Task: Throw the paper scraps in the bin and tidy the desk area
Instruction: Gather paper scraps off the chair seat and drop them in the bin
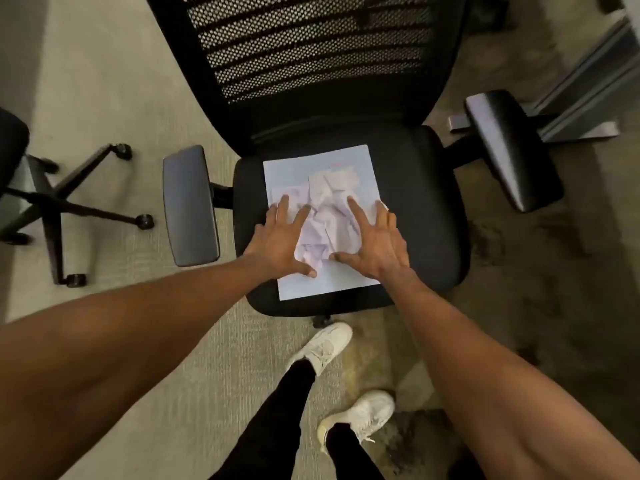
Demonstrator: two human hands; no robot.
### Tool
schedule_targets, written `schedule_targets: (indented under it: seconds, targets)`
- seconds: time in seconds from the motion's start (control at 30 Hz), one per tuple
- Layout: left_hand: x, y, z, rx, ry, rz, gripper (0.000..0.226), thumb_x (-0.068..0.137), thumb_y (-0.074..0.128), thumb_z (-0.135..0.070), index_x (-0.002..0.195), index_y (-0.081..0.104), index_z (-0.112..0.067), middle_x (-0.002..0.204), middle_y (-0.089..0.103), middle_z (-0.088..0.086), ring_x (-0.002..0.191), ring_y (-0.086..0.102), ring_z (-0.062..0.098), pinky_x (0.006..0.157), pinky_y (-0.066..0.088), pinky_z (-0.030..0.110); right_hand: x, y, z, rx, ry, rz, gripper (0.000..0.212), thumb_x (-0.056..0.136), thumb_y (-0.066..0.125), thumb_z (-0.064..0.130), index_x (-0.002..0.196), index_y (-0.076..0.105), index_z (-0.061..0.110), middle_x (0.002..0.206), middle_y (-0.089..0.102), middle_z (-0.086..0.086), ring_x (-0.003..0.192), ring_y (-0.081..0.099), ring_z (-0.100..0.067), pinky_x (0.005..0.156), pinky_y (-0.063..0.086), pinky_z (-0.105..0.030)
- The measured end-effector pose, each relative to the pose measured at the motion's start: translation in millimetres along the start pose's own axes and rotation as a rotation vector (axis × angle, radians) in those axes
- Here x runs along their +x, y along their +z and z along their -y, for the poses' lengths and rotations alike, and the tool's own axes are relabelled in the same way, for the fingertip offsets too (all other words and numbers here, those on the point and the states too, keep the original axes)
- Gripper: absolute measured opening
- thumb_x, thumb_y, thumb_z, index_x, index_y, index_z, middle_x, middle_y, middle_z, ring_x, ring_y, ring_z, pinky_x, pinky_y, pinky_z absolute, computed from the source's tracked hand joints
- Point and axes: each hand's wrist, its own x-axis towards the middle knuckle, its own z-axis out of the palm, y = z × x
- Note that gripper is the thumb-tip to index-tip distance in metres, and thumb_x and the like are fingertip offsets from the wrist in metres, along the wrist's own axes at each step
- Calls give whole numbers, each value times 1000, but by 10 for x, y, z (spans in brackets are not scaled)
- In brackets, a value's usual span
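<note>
Head cam: my left hand (280,239) and right hand (375,242) sit spread-fingered either side of the paper scraps (323,220), piled on a flat sheet (360,168) on the chair seat (422,202). Nothing binned yet; no bin visible.

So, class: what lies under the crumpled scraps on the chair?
A flat white sheet, resting on the black seat. The scraps, left hand and right hand cover its middle; anything beneath is hidden.

Black chair seat (422,209), flat white sheet (349,160) lying on it
</note>
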Motion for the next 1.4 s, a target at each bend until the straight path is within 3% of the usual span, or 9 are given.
schedule_targets:
  seconds: [0.13,0.27,0.37,0.53,0.73,0.87,1.03,1.2,1.4]
  targets:
    - [19,203,18,70,64,-32,139,64,77,-83,165,-9,-42,175,-7,14,158,14,44,111,40,70,31,186,87,-127,-97,-50,111,71,58,87,158,3,47,161,23,-23,141,36,-44,110,44,-54]
    - [52,320,-8,159,69,-101,115,80,65,-82,167,2,-40,173,7,21,154,21,43,113,38,65,79,294,124,-142,-123,-80,102,76,70,72,157,12,48,153,30,-22,133,39,-40,88,57,-49]
    - [51,357,-65,175,96,-130,95,90,67,-66,165,18,-33,168,17,20,147,31,40,109,47,57,60,334,159,-123,-115,-71,89,82,75,58,154,24,44,148,33,-17,129,39,-35,74,61,-45]
    - [51,450,-165,-55,75,-170,68,97,74,-33,155,42,-25,162,27,16,146,32,36,108,53,52,21,354,168,-32,-113,-82,56,88,78,32,138,52,31,142,40,-14,128,42,-33,80,60,-46]
    - [67,514,-162,-209,19,-260,36,97,73,-11,132,68,-12,148,46,18,135,48,37,104,55,52,-32,389,136,42,-64,-98,34,93,69,12,127,65,15,135,51,-12,122,50,-32,90,59,-47]
    - [63,448,-148,-354,-34,-274,29,96,72,-6,125,73,-7,148,50,17,133,54,38,100,59,51,-66,374,139,116,-19,-163,28,86,77,5,113,75,10,121,61,-14,108,61,-35,84,62,-45]
    - [12,313,-166,-349,-59,-304,27,95,68,2,119,77,-4,148,54,16,136,53,38,109,52,49,-111,301,155,214,34,-232,28,79,86,7,106,80,11,115,67,-12,101,68,-34,84,63,-42]
    - [-95,164,-175,-342,-81,-356,27,93,69,6,118,77,1,143,59,18,130,59,35,106,51,37,-154,114,169,298,80,-323,27,75,89,9,100,82,13,103,68,-7,81,70,-26,74,66,-38]
    - [-255,54,-219,-394,-115,-413,23,91,69,9,111,79,3,130,64,20,114,65,37,90,54,35,-272,-108,147,393,154,-423,25,74,91,13,97,83,16,95,66,-2,69,62,-13,70,65,-29]
